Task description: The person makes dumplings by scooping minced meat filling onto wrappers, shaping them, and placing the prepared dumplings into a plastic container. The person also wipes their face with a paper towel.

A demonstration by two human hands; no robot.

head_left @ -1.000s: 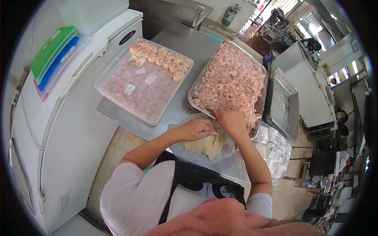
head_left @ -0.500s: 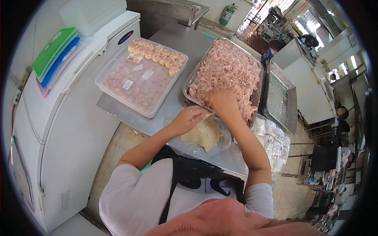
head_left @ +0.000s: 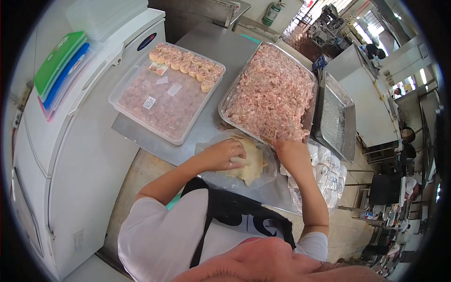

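Observation:
My left hand [head_left: 226, 155] rests with curled fingers over a stack of pale yellow dough wrappers [head_left: 249, 162] lying on clear plastic. My right hand [head_left: 289, 149] is at the near edge of a metal tray [head_left: 224, 115] heaped with pink minced meat [head_left: 275, 89]; its fingertips are bunched and what they hold, if anything, is hidden. Left of the tray, a plastic container [head_left: 181, 136] shows rows of filled dumplings [head_left: 185, 62] along its far side, with a translucent cover over the rest.
An empty metal tray [head_left: 336, 117] sits right of the meat. White packs in plastic [head_left: 324, 176] lie below it. At left stands a white freezer [head_left: 94, 155] with green and blue lids [head_left: 58, 63] on top. A fire extinguisher [head_left: 271, 14] is at the back.
My right hand has moved from the meat to the tray's near right edge. My left hand has come down onto the wrappers from the tray's edge.

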